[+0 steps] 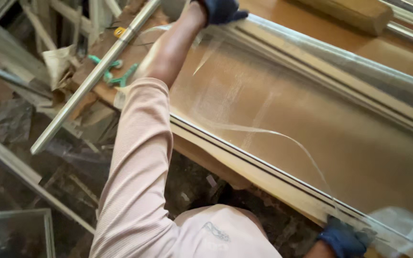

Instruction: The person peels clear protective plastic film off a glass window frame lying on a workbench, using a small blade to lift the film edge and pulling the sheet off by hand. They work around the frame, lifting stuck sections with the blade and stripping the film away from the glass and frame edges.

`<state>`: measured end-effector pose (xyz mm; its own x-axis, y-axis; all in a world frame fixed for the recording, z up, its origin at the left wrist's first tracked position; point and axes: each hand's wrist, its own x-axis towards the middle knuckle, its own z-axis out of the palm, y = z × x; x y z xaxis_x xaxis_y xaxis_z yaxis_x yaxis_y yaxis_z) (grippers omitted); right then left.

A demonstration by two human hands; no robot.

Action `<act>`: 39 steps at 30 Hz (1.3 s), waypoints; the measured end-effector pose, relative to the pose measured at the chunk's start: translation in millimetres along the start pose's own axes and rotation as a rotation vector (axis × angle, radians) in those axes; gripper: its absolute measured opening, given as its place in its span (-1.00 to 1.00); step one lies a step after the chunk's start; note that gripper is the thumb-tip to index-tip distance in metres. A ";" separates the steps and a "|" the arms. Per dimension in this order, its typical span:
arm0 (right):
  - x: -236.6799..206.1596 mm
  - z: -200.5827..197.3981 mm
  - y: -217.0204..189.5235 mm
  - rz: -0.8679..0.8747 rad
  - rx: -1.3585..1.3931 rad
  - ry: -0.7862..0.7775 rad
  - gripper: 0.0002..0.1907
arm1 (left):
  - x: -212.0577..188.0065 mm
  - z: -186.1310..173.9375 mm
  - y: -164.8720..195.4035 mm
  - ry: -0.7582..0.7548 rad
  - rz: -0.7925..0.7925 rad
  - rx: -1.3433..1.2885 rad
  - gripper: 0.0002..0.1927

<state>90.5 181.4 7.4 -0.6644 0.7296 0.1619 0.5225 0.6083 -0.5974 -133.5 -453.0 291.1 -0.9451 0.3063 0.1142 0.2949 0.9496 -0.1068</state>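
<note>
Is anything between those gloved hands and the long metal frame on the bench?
Nothing visible. The left hand grips the metal frame at its far end, and the right hand holds its near end. Only a loose clear film strip lies across it.

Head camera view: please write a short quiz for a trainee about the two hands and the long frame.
1. True or false: the left hand and the right hand both wear dark blue gloves.
2. The long metal frame lies on: A) a wooden table; B) the floor; C) a chair.
3. Fill in: the small tool beside the left forearm is ___ in colour.
Key: 1 true; 2 A; 3 green.
</note>
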 end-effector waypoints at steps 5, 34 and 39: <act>-33.3 -2.4 -3.4 0.020 -0.054 0.030 -0.81 | -12.5 56.1 -5.9 -0.263 -0.097 -0.117 -0.32; -446.2 148.7 -387.8 -0.096 0.782 -1.191 -0.76 | -146.5 273.3 -194.9 -0.235 -0.582 -0.620 -0.41; -469.7 217.3 -474.6 0.017 0.799 -1.099 -0.77 | -162.1 285.4 -201.9 -0.210 -0.594 -0.756 -0.36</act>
<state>38.4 -517.9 44.2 -0.9367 -0.1166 -0.3303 0.3344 -0.0176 -0.9423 -80.1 -713.6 12.3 -0.9529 -0.1838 -0.2411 -0.2933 0.7602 0.5797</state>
